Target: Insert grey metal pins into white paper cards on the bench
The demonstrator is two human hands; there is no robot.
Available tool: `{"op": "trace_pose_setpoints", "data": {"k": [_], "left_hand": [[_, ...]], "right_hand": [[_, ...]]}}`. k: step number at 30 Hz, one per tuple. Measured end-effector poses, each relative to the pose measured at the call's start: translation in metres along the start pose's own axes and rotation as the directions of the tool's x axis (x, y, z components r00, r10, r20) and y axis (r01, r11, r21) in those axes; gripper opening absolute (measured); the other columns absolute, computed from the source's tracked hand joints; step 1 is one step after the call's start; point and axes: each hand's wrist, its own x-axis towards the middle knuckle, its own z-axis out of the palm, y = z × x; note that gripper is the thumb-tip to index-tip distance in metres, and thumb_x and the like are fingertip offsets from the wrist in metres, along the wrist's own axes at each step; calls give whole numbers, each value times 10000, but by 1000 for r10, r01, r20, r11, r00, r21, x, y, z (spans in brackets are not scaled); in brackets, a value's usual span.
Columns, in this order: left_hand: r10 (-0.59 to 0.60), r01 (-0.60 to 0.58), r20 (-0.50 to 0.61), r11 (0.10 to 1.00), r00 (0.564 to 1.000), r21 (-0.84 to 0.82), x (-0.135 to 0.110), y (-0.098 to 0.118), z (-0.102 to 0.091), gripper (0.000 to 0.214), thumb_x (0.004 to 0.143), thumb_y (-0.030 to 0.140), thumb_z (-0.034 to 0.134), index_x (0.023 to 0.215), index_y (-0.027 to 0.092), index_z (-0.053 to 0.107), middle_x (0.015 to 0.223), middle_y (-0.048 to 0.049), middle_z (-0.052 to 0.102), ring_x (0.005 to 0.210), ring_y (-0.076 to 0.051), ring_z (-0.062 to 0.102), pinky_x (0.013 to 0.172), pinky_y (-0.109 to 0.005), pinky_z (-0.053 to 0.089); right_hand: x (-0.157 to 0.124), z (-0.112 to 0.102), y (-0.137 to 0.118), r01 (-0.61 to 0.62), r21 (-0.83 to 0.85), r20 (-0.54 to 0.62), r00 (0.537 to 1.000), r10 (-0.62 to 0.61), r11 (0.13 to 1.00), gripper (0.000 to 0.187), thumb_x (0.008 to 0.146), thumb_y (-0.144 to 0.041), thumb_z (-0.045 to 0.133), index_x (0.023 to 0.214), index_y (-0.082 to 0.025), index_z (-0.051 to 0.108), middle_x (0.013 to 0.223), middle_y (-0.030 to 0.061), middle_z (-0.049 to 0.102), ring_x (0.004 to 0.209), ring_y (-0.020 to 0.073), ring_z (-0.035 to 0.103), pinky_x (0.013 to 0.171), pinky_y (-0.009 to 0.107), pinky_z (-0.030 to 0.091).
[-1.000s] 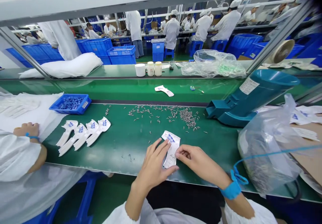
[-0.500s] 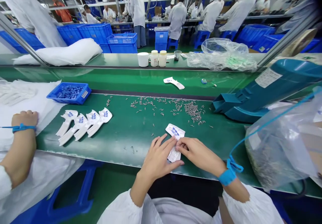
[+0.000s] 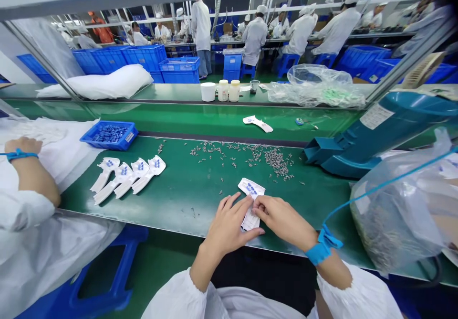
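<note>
My left hand [image 3: 229, 226] is open, its fingers spread beside and partly over a curved white plastic piece [image 3: 251, 188] with blue parts on it. Its thumb lies at the near end of the piece. Over the middle of that same piece, my right hand [image 3: 281, 215] has its fingers pinched together; whatever is between the fingertips is hidden. Just beyond both hands, a heap of small metal screws [image 3: 277, 161] spreads across the green work surface [image 3: 171, 195]. Four-sided blue tray [image 3: 109, 135] at left contains small blue parts. Several similar white pieces [image 3: 121, 180] lie in a row near it.
Another white piece [image 3: 257, 123] lies on the green belt beyond. At right stand a teal bin [image 3: 375, 137] and a clear bag [image 3: 386, 228] of small parts. A co-worker's arm [image 3: 36, 171] rests at left. White jars [image 3: 229, 90] stand on the rear ledge.
The camera view has tilted and shifted slightly, so the scene sits lower and further right. The co-worker's arm at left has drawn back. My hands keep nearly the same pose on the white piece.
</note>
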Motion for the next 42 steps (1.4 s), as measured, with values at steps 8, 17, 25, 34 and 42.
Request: {"op": "trace_pose_setpoints", "data": {"k": [8,17,25,34,42], "left_hand": [[-1,1,3,1000,1000,-22,0,2,0,749,858,593,641,1480,275,372,1465,-63,525,1426,-316,364,1151,-521,312],[-392,466,-417,880,820,89,-1,-26,-15,228,987,261,504,1182,207,609,1088,-83,656,988,-256,588,867,-415,468],[-319,375,-304,915,898,150,5,-29,-26,90,964,199,555,984,216,641,970,-33,664,879,-213,588,790,-342,452],[-195,182,-329,981,924,-71,-1,32,-4,68,960,168,551,926,211,591,880,-19,682,816,-203,594,723,-332,452],[-116,103,-150,991,982,-89,0,22,-5,476,897,325,677,1320,239,478,1247,-84,637,1154,-273,566,940,-444,490]], "right_hand": [[9,0,-2,-162,-84,35,986,165,983,64,915,-258,558,899,-230,503,932,30,690,784,209,632,606,272,305],[-8,-10,14,-27,262,-68,997,46,965,244,979,-425,420,893,-255,573,769,1,654,725,193,593,630,286,380],[-13,-13,11,-11,384,-111,992,59,923,267,950,-452,474,937,-250,648,811,13,692,745,192,618,638,285,426],[-2,7,10,75,595,-39,997,-65,800,260,910,-429,569,909,-205,703,866,32,735,818,203,671,724,279,490],[-14,-14,17,41,406,-4,999,-43,913,240,936,-392,523,873,-218,675,855,20,722,792,191,641,712,279,440]]}}
